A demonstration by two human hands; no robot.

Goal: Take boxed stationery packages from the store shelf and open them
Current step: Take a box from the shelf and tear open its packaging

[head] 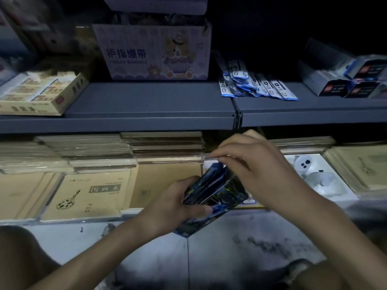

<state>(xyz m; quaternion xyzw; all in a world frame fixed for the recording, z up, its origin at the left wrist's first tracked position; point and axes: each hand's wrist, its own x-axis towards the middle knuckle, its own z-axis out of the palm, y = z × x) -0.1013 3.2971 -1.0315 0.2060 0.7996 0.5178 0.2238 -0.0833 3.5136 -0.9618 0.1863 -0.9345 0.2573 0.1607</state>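
A dark blue patterned stationery box is held in front of the lower shelf, tilted, its top end pointing up. My left hand grips its lower part, thumb across the front. My right hand sits over the upper end with fingertips pinched at the top flap, which looks partly lifted. The box's far side is hidden behind my hands.
The grey upper shelf carries a lilac finger-bandage carton, a cream tray of small packs, blue-white refill packets and dark boxes. Below lie stacked kraft sketchbooks and a white panda-print pack. Grey floor lies below.
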